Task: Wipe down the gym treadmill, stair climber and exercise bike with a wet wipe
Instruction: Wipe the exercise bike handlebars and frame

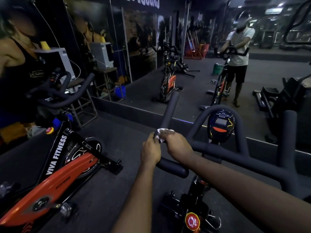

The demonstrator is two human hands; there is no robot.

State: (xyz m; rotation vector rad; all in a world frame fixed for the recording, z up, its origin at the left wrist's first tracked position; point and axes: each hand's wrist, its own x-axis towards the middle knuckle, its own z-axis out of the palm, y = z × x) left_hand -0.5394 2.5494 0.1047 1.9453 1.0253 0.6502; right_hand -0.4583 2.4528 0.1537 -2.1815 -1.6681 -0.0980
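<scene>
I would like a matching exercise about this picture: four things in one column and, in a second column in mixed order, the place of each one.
Column 1
1. wet wipe
2. console
3. near bike's red knob
4. orange bike

Column 2
a. on the floor at the left
b. inside the loop of the handlebar
c. on the handlebar, under the right hand
d. at the bottom edge, below the arms

Pairs: 1-c, 2-b, 3-d, 4-a
</scene>
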